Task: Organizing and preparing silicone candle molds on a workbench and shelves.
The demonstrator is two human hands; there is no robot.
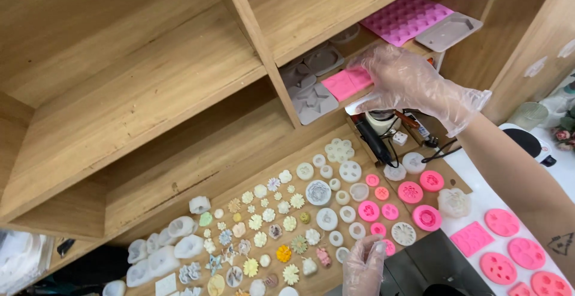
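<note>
Wooden shelving point(150, 98) fills most of the view, light oak-ish boards with a slanted divider, and a wooden desk point(197, 170) runs underneath it. Off to the right there's a white surface point(479, 203) with more stuff on it.

Biggest thing on the shelf is a pink silicone mold tray point(404, 16) with rows of little cavities, and a grey flat mold point(449, 31) touches it on the right. Lower shelf has a few grey molds point(311, 95) bunched together, plus a pink square mold point(347, 83) just beside them.

The right hand point(413, 83), in a clear plastic glove, is up at that lower shelf. Its fingers point(374, 62) are spread loosely and rest on the pink square mold's edge; can't tell if they actually grip it. Below the hand sit a black-handled tool point(372, 140) and a white plug point(399, 138) with black cable.

Spread over the desk is a whole grid of small cast flowers point(269, 224) in cream, yellow and pale green, white round molds point(335, 188), and translucent chunky molds point(173, 242) at the left. Round pink molds point(413, 203) lie near the desk's right end, more of them point(518, 260) on the white surface.

The left hand point(362, 266), also gloved, is at the bottom edge with fingers point(374, 248) pinched on a small white piece point(380, 247); too small to identify.
</note>
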